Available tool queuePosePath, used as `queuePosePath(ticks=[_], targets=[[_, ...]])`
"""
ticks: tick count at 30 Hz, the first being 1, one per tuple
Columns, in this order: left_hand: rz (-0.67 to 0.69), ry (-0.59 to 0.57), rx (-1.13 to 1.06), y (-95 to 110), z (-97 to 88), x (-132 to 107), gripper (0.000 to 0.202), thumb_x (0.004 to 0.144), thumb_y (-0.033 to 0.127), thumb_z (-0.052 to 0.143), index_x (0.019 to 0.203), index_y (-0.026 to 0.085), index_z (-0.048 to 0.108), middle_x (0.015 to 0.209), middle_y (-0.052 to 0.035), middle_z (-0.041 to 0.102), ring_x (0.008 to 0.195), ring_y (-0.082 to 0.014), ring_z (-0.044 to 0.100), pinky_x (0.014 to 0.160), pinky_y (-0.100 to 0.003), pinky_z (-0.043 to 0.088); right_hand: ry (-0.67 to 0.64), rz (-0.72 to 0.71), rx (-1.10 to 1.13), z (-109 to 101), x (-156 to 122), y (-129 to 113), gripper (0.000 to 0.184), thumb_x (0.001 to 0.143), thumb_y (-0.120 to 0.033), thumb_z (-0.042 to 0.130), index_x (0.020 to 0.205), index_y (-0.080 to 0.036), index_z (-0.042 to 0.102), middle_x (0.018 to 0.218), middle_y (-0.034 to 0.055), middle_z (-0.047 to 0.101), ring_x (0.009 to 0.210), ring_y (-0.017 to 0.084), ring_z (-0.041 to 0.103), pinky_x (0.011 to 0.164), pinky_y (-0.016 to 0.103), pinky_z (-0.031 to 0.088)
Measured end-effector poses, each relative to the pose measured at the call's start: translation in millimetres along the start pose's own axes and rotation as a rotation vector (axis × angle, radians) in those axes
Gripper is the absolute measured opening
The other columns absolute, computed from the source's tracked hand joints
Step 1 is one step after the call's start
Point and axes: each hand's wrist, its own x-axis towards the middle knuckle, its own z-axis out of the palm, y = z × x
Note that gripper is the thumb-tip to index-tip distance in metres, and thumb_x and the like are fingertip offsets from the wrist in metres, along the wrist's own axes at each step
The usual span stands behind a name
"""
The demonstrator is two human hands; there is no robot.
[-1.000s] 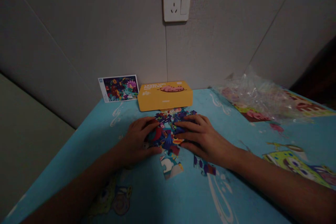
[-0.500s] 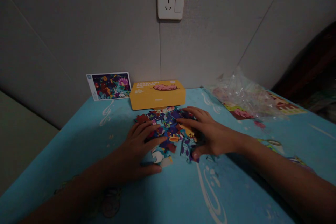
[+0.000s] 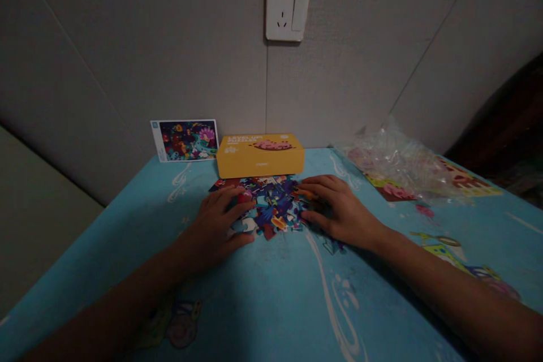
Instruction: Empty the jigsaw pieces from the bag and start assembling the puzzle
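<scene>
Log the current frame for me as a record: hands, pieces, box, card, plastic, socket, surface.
left hand: open, at left edge of pieces
right hand: curved open, at right edge of pieces
puzzle pieces: jumbled between the hands; a few near the right wrist
yellow box: behind pieces
picture card: propped up, left of box
clear plastic: crumpled, right of box
wall socket: above box
surface: blue, cartoon-printed

Dim grey panelled wall (image 3: 190, 39) with white socket (image 3: 288, 8)

Looks like home: cartoon-print tablecloth (image 3: 271, 305), jigsaw pieces (image 3: 270, 212), wall socket (image 3: 288, 8).
</scene>
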Motion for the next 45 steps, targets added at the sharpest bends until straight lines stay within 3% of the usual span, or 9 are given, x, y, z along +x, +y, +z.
queuePosePath(ticks=[10, 17, 20, 23, 28, 32, 36, 42, 45], targets=[[0.074, 0.012, 0.012, 31, 3.9, 2, 0.055, 0.073, 0.048, 0.077, 0.118, 0.019, 0.065, 0.138, -0.0183, 0.044, 0.134, -0.0414, 0.032, 0.107, -0.064, 0.034, -0.171, -0.175, 0.067, 21, 1, -36, 0.052, 0.092, -0.039, 0.059, 0.138, -0.02, 0.048, 0.13, 0.0107, 0.061, 0.126, 0.032, 0.041, 0.11, 0.061, 0.021], [0.086, 0.106, -0.076, 38, -3.5, 6, 0.018, 0.085, 0.027, 0.066, 0.101, 0.022, 0.069, 0.134, -0.0116, 0.047, 0.133, -0.0322, 0.033, 0.11, -0.056, 0.035, -0.029, -0.205, 0.203, 15, 2, -40, 0.027, 0.089, -0.04, 0.063, 0.107, -0.02, 0.064, 0.094, 0.0071, 0.066, 0.098, 0.024, 0.054, 0.096, 0.048, 0.038], [0.155, 0.101, -0.127, 38, -11.5, 6, 0.016, 0.089, 0.018, 0.058, 0.093, 0.026, 0.072, 0.13, -0.0071, 0.051, 0.13, -0.0276, 0.036, 0.11, -0.052, 0.035, -0.107, -0.296, 0.396, 9, -2, -44, 0.022, 0.085, -0.039, 0.068, 0.095, -0.02, 0.062, 0.088, 0.0031, 0.067, 0.086, 0.019, 0.058, 0.084, 0.036, 0.044], [0.258, 0.046, -0.168, 32, -16.0, 5, 0.027, 0.089, 0.012, 0.055, 0.091, 0.032, 0.074, 0.128, -0.0037, 0.052, 0.127, -0.0258, 0.036, 0.108, -0.049, 0.037, -0.214, -0.359, 0.499, 3, -7, -46, 0.023, 0.085, -0.034, 0.068, 0.1, -0.02, 0.06, 0.091, 0.0022, 0.068, 0.085, 0.016, 0.06, 0.079, 0.031, 0.046], [0.242, 0.017, -0.204, 23, -17.1, 3, 0.036, 0.084, 0.002, 0.051, 0.083, 0.029, 0.073, 0.136, -0.0022, 0.047, 0.131, -0.0267, 0.033, 0.109, -0.051, 0.035, -0.271, -0.273, 0.32, 3, -7, -42, 0.039, 0.084, -0.031, 0.066, 0.119, -0.016, 0.058, 0.107, 0.0098, 0.063, 0.098, 0.023, 0.056, 0.087, 0.038, 0.045], [0.146, 0.028, -0.192, 28, -18.2, 1, 0.017, 0.084, 0.02, 0.064, 0.1, 0.022, 0.068, 0.137, -0.01, 0.044, 0.135, -0.032, 0.029, 0.111, -0.056, 0.031, -0.315, -0.263, 0.311, 6, -5, -40, 0.046, 0.082, -0.032, 0.068, 0.124, -0.016, 0.056, 0.106, 0.01, 0.063, 0.097, 0.024, 0.055, 0.087, 0.039, 0.044], [0.154, -0.057, -0.147, 37, -15.2, -2, 0.06, 0.066, 0.059, 0.077, 0.111, 0.022, 0.064, 0.141, -0.0143, 0.04, 0.137, -0.0407, 0.024, 0.109, -0.063, 0.031, -0.31, -0.263, 0.312, 6, -6, -41, 0.042, 0.085, -0.031, 0.067, 0.123, -0.017, 0.057, 0.103, 0.0093, 0.063, 0.096, 0.023, 0.054, 0.085, 0.038, 0.043], [0.086, -0.163, -0.129, 44, -11.6, -4, 0.059, 0.064, 0.047, 0.082, 0.114, 0.022, 0.062, 0.145, -0.0128, 0.036, 0.14, -0.0409, 0.018, 0.111, -0.062, 0.029, -0.3, -0.249, 0.339, 5, -7, -44, 0.045, 0.084, -0.031, 0.069, 0.124, -0.017, 0.055, 0.106, 0.0092, 0.062, 0.097, 0.023, 0.055, 0.088, 0.039, 0.043], [0.071, -0.181, -0.115, 43, -12.2, -3, 0.066, 0.062, 0.055, 0.081, 0.115, 0.02, 0.061, 0.145, -0.015, 0.036, 0.139, -0.0432, 0.018, 0.11, -0.066, 0.028, -0.312, -0.253, 0.345, 5, -8, -47, 0.048, 0.083, -0.029, 0.07, 0.126, -0.016, 0.054, 0.109, 0.0102, 0.062, 0.099, 0.023, 0.055, 0.091, 0.04, 0.043]])
